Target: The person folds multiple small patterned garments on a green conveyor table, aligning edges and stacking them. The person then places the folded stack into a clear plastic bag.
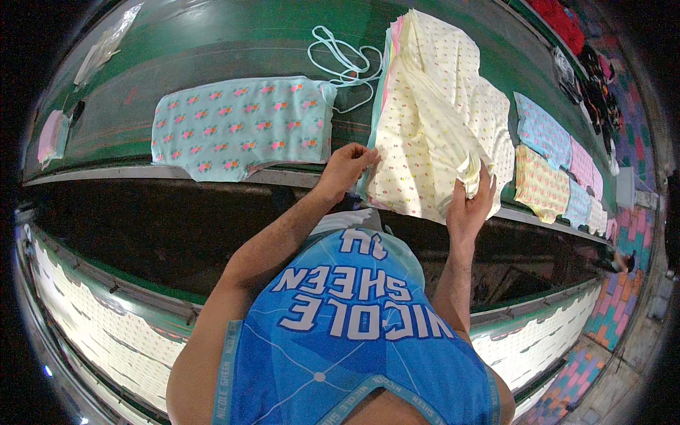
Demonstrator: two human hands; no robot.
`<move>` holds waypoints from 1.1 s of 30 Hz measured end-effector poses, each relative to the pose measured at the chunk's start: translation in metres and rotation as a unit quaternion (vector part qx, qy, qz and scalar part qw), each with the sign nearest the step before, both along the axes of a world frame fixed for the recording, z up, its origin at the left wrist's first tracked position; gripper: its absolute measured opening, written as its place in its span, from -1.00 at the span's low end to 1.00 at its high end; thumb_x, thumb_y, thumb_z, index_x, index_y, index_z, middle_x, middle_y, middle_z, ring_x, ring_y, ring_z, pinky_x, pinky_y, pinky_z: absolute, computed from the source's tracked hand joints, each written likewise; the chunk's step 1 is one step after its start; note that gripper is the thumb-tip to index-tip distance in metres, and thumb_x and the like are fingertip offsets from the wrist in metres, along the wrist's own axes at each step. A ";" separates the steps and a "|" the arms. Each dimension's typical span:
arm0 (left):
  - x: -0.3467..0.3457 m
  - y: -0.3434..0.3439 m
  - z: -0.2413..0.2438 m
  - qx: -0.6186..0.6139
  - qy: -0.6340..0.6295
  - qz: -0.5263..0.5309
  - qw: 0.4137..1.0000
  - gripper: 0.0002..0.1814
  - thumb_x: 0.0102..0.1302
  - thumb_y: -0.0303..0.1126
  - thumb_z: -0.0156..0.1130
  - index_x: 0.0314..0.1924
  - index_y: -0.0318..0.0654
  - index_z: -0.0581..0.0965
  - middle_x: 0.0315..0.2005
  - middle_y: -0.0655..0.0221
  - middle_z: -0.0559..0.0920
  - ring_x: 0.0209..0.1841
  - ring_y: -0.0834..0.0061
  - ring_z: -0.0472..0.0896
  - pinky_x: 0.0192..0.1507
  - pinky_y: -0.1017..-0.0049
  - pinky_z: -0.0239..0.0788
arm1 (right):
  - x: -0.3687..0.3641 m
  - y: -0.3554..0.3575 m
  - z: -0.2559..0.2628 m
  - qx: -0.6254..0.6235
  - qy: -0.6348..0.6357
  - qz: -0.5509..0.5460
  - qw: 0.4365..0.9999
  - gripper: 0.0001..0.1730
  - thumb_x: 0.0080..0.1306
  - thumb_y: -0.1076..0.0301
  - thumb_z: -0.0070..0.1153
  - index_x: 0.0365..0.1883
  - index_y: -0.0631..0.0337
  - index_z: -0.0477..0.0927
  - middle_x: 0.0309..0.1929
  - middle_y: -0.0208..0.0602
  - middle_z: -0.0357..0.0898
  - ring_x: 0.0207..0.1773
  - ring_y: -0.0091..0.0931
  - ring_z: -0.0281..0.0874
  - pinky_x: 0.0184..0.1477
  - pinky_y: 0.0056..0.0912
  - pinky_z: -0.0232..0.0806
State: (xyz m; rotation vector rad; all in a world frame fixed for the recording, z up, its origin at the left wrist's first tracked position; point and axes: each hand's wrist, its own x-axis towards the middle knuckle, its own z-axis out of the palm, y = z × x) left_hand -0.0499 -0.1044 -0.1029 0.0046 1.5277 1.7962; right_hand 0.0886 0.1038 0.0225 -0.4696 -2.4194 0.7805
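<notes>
A thick stack of cream fabric pieces [425, 127] with a small floral print lies before me on a green table. Layers in pink and pale green show along its left edge. My right hand [474, 199] grips a bunched fold of the cream layers near the front right. At the stack's left edge, my left hand [350, 167] pinches the cloth between thumb and fingers. To the left lies a flat stack of light blue fabric pieces [239, 127] with pink and orange flowers. A loose pale blue cord [345, 66] is looped between the two stacks.
The green table [228, 53] has a metal front edge [106, 173]. Smaller stacks, including yellow pieces [542, 183] and blue pieces [543, 132], sit at right. A pink stack [51, 135] and clear plastic [106, 40] lie far left. Behind me, another table holds printed fabric [111, 340].
</notes>
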 end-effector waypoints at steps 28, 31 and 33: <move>0.004 0.002 0.001 0.003 0.118 0.015 0.993 -0.55 0.32 -0.24 0.55 0.06 -0.40 0.63 -0.36 0.40 0.70 -0.39 0.65 0.57 -0.37 0.54 0.42 | -0.006 -0.055 -0.007 0.125 -0.090 -0.002 0.988 -0.51 0.50 0.36 0.18 0.38 0.21 0.49 0.29 0.08 0.58 0.35 0.24 0.42 0.37 0.14 0.37; 0.004 0.001 0.006 0.038 0.070 0.021 0.997 -0.61 0.33 -0.30 0.53 0.02 -0.40 0.65 -0.38 0.42 0.70 -0.41 0.66 0.55 -0.39 0.54 0.41 | -0.005 -0.056 -0.010 0.121 -0.096 -0.001 0.988 -0.50 0.49 0.38 0.19 0.38 0.19 0.49 0.30 0.10 0.57 0.35 0.23 0.43 0.36 0.14 0.38; 0.005 -0.004 0.011 0.027 0.030 0.022 0.999 -0.67 0.34 -0.33 0.52 -0.03 -0.40 0.68 -0.38 0.42 0.71 -0.41 0.68 0.55 -0.39 0.55 0.40 | -0.005 -0.058 -0.010 0.120 -0.097 -0.003 0.988 -0.49 0.47 0.38 0.20 0.38 0.18 0.50 0.28 0.14 0.57 0.32 0.21 0.45 0.33 0.13 0.40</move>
